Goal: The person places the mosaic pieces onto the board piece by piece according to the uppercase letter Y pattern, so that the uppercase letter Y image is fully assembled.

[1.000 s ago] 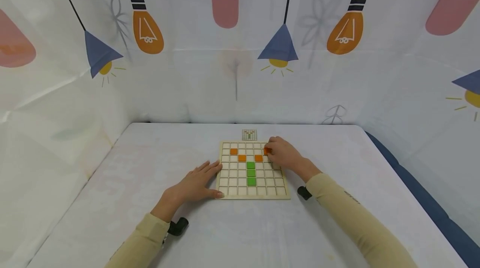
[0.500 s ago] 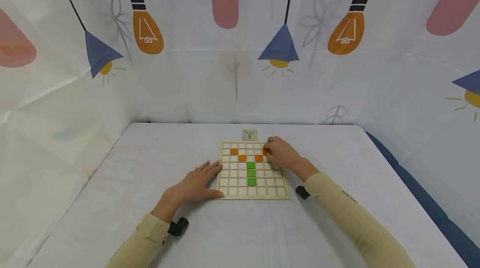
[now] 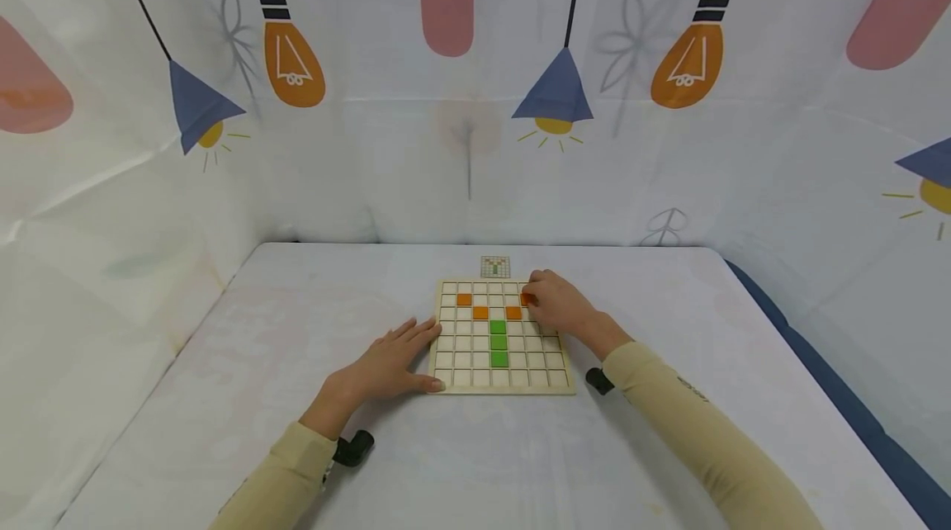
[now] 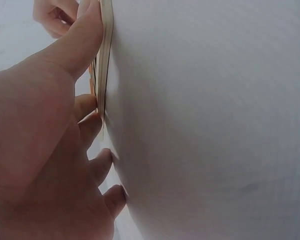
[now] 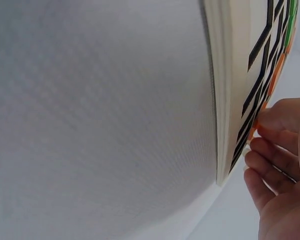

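A pale wooden grid board lies flat on the table. Three green tiles form a column in its middle, and orange tiles sit in slanting lines above them. At the board's upper right, my right hand pinches an orange tile, partly covered by the fingers. The right wrist view shows thumb and fingertips at that orange tile, down at the board's surface. My left hand is spread along the left edge, its thumb by the lower left corner and fingertips touching the side.
Just behind the board lies a small card printed with a similar grid pattern. A white cloth covers the table. Behind it hangs a white curtain with printed lamps. Dark blue fabric shows past the right edge.
My right hand has shifted very slightly left with the orange tile, then stayed nearly still. The left hand and the board hold their places.
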`<act>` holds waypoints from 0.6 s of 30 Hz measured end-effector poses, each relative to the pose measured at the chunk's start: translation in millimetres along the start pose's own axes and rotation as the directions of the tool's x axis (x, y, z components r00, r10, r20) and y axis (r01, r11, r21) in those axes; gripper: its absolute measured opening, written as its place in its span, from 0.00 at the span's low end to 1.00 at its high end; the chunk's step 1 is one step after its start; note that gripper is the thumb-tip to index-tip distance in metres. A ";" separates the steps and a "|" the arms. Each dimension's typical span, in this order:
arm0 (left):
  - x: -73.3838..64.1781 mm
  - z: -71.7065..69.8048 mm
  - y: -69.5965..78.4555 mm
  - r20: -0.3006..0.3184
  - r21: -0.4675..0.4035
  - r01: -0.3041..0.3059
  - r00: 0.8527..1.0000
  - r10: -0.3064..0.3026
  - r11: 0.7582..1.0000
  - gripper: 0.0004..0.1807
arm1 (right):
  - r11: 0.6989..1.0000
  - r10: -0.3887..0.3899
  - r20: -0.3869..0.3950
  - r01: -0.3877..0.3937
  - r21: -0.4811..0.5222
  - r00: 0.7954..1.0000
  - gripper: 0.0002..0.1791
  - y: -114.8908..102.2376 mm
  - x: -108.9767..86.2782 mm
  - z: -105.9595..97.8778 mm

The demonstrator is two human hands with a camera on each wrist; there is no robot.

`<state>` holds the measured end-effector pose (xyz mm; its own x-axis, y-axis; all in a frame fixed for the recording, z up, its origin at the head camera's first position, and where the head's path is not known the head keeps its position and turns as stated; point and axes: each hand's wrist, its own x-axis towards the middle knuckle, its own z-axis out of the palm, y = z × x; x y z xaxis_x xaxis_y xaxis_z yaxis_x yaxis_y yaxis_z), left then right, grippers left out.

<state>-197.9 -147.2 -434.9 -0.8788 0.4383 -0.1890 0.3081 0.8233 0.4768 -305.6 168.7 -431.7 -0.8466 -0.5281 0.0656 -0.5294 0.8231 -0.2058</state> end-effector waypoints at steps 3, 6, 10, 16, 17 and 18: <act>-0.1 -0.3 0.6 0.004 -0.002 -0.002 1.000 0.002 1.000 0.52 | 1.000 -0.005 -0.004 0.005 0.002 1.000 0.13 -0.3 -1.3 -0.2; -0.1 -0.9 0.5 0.008 0.002 0.002 1.000 -0.002 1.000 0.52 | 1.000 -0.005 -0.004 0.005 0.013 1.000 0.13 -1.2 -2.9 -0.8; -0.3 -1.6 0.3 0.009 0.003 0.008 1.000 -0.008 1.000 0.52 | 1.000 0.008 0.001 -0.008 0.022 1.000 0.14 -0.9 -5.2 -1.0; -0.5 -2.6 0.4 0.014 0.003 0.004 1.000 -0.004 1.000 0.52 | 0.999 0.020 0.022 -0.021 0.035 1.000 0.14 2.9 -11.4 -1.3; -0.7 -2.7 0.1 0.014 0.006 0.003 1.000 -0.003 1.000 0.52 | 0.999 0.020 0.023 -0.021 0.035 1.000 0.14 3.7 -13.1 -1.7; -0.9 -3.0 -0.2 0.015 0.007 0.003 1.000 -0.003 1.000 0.52 | 0.999 0.023 0.024 -0.023 0.036 0.999 0.14 4.1 -15.0 -2.7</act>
<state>-198.3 -148.8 -432.2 -0.8742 0.4410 -0.2030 0.3080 0.8270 0.4703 -295.2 180.6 -430.9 -0.8568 -0.5143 0.0373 -0.5070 0.8272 -0.2421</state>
